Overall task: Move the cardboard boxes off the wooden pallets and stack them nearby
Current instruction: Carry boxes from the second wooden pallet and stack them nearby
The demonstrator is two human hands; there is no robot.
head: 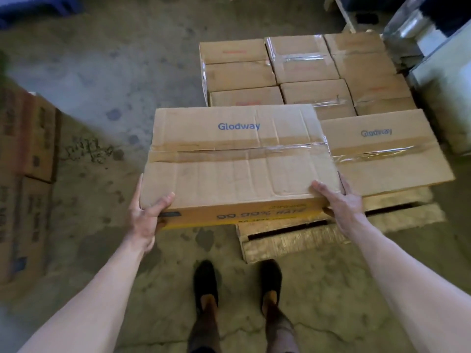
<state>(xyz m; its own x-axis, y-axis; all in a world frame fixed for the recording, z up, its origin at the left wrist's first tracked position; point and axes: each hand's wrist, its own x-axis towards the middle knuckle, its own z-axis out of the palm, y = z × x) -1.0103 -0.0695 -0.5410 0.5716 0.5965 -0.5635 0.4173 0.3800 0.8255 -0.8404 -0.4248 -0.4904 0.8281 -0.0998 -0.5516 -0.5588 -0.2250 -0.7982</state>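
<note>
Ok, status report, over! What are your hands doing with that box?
Left hand and right hand grip box at near corners. Box held over pallet edge. Second box close on its right.

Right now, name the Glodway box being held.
The left Glodway box, its near corners gripped by left hand and right hand; the other Glodway box lies on the pallet.

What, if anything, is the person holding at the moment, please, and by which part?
A Glodway cardboard box: the left hand grips its near-left corner, the right hand its near-right corner.
</note>
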